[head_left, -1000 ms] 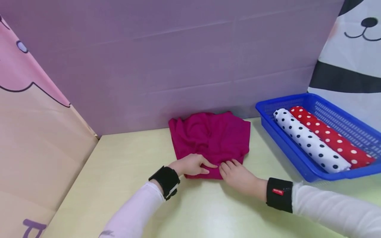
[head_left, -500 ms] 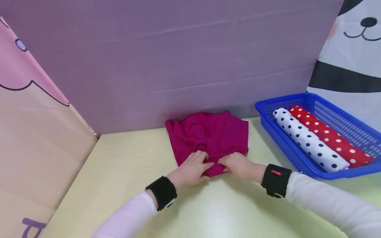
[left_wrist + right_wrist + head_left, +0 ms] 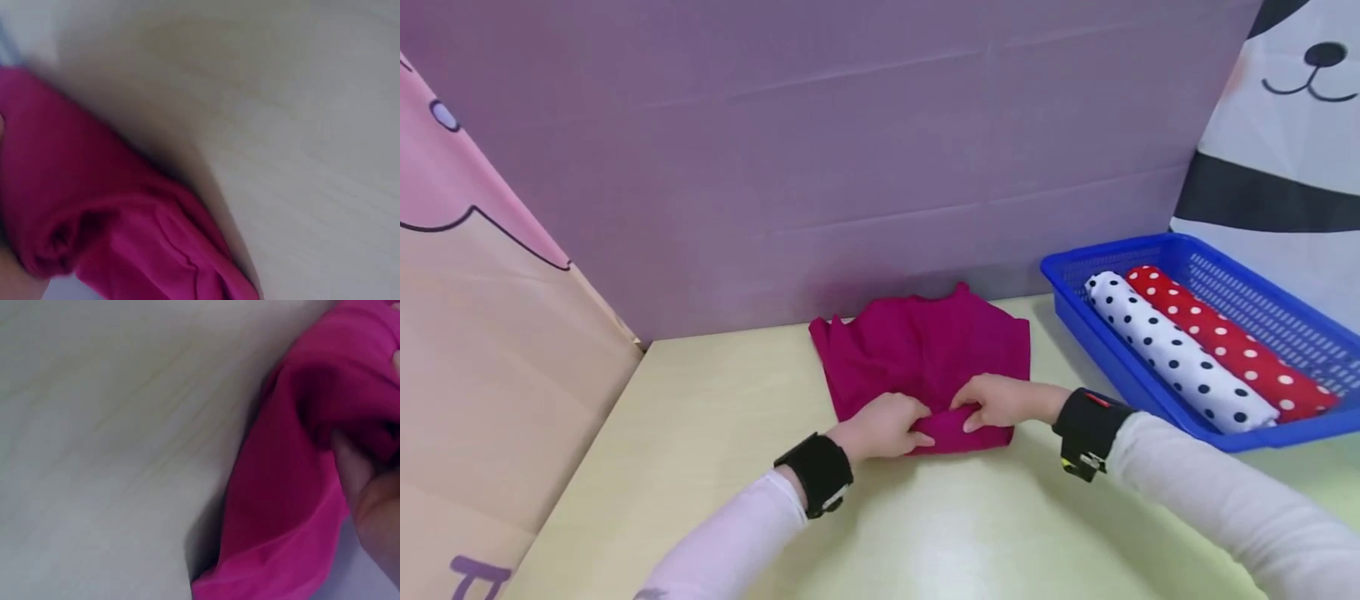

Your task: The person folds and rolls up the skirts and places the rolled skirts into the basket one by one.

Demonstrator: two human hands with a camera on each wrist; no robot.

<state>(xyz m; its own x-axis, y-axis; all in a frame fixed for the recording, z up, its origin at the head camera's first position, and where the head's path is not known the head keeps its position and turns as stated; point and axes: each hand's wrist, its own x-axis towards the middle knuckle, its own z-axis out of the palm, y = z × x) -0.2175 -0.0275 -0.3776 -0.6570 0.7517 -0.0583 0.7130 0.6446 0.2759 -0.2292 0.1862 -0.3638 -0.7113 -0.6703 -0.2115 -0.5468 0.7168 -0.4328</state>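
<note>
A magenta cloth lies wrinkled on the table against the back wall, its near edge turned up into a thick roll. My left hand pinches the roll left of its middle, thumb on the near side and fingers over the top. Just to the right, my right hand grips the same roll between thumb and fingers. In the left wrist view, the coiled end of the cloth shows, with little of the hand visible. In the right wrist view, the thumb is tucked into a fold of the cloth.
A blue plastic basket stands at the right with two rolled cloths inside, a white one with black dots and a red one with white dots. A purple wall sheet rises right behind the magenta cloth.
Both hands have shifted their hold along the cloth's near edge, the right one moving slightly right and up. The rolled strip looks thicker, and the cloth's back edge has come a little nearer.
</note>
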